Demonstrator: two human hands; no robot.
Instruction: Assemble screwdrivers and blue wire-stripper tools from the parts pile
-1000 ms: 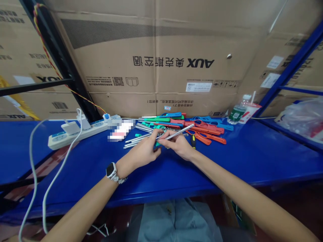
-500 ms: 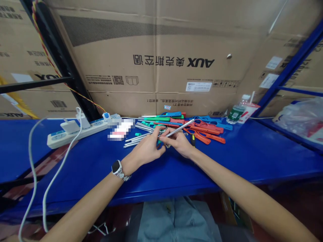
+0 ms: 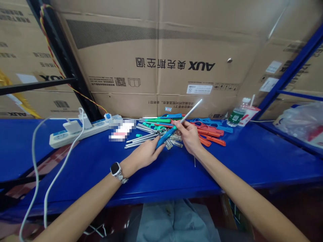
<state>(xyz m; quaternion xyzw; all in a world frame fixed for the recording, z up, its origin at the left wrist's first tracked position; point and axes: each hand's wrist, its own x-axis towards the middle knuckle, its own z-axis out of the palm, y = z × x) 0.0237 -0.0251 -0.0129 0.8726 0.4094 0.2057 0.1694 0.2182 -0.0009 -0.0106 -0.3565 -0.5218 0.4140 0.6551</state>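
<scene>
My left hand (image 3: 143,153) is wrapped round the blue handle of a long-nosed lighter (image 3: 165,136), which slants up to the right. Its silver metal tube (image 3: 193,109) points toward the cardboard behind. Where tube and handle meet, the fingers of my right hand (image 3: 188,136) close on the lighter. Beneath and behind the hands lie loose metal tubes (image 3: 138,141), small green caps (image 3: 138,135) and clear plastic pieces (image 3: 178,144). Orange-red handle shells (image 3: 210,130) and blue ones (image 3: 225,128) are piled to the right. A thin metal shaft (image 3: 194,162) shows below my right wrist.
A white power strip (image 3: 75,134) with plugs and trailing cables lies left on the blue table (image 3: 121,183). A bottle (image 3: 236,116) and a cup (image 3: 248,116) stand at the back right. A large cardboard box (image 3: 174,40) rises behind; blue shelf posts flank the right.
My hands have moved apart along the lighter, and its blue handle now shows. The metal tube points more steeply upward. My right hand has shifted right, covering the yellow-and-black handle seen before.
</scene>
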